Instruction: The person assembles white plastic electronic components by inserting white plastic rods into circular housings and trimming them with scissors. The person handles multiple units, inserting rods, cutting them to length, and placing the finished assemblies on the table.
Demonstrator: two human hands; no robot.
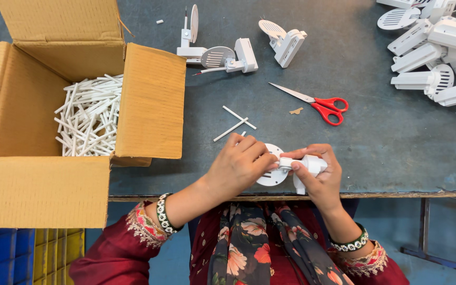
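1. 2 hands, mine, meet at the near edge of the grey worktop (376, 153).
2. My left hand (238, 163) is curled over a round white slotted disc (271, 177), fingertips pinching where the disc joins the bracket.
3. My right hand (320, 174) is closed around a white plastic bracket (307, 164).
4. 2 loose white sticks (236, 124) lie just beyond my left hand.
5. Red-handled scissors (325, 108) rest mid-worktop, beyond my right hand.
6. An open cardboard box (151, 100) of white sticks sits at the left edge.
7. Finished white assemblies (434, 47) pile in the far right corner.
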